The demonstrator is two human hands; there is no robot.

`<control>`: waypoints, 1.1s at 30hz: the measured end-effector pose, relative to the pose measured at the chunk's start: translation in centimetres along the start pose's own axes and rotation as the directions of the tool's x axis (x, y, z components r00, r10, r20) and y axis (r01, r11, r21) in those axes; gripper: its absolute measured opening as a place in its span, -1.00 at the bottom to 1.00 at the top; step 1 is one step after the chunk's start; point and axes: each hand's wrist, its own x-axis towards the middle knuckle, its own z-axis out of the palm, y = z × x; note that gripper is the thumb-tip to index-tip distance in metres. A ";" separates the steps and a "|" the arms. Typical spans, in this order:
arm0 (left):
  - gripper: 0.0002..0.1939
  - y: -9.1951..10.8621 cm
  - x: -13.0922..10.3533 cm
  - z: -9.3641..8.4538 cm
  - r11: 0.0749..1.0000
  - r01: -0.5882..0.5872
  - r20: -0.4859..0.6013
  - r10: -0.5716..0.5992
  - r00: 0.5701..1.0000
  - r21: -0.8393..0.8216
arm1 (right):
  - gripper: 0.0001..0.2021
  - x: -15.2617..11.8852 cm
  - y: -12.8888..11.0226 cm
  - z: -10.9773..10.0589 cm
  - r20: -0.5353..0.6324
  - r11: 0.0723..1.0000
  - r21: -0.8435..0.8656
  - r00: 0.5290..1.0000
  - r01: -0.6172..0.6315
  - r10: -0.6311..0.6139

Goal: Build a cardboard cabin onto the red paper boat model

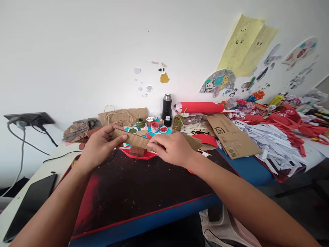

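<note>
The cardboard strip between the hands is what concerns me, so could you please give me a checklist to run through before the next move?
1. Left hand gripping the cardboard strip: ok, thumb on its near face.
2. Right hand on the strip: ok, fingertips pinching its edge.
3. Strip's right end in sight: cannot tell, the right hand covers that area.
4. Dark mat free of debris: not ok, small flecks lie on it.
5. Red paint jar closed: not ok, red paint shows at its top.
</note>
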 end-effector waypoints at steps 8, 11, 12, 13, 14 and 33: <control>-0.43 -1.3 -0.4 0.7 0.602 0.086 -0.106 -0.276 0.955 -0.794 | -0.73 -1.4 0.6 2.5 0.172 0.892 0.385 0.968 -0.236 0.183; -0.48 -1.4 -1.6 2.9 0.493 0.208 0.049 -0.316 0.948 -0.845 | -0.55 -1.3 2.4 3.7 0.233 0.671 0.638 0.926 -0.377 0.298; -0.49 -1.3 -2.1 3.7 0.473 0.250 0.100 -0.319 0.942 -0.845 | -0.51 -1.2 2.9 4.0 0.240 0.594 0.705 0.919 -0.387 0.313; -0.49 -1.3 -2.5 4.6 0.459 0.285 0.139 -0.326 0.935 -0.841 | -0.49 -1.0 3.3 4.2 0.242 0.526 0.758 0.916 -0.385 0.320; -0.49 -1.4 -2.9 5.4 0.452 0.311 0.168 -0.329 0.929 -0.836 | -0.50 -0.8 3.7 4.4 0.238 0.470 0.797 0.912 -0.379 0.333; -0.25 -6.5 -1.6 4.5 0.950 -0.178 0.399 0.064 0.915 0.258 | -0.50 -0.5 7.2 5.9 0.047 0.510 0.785 0.855 -0.351 0.516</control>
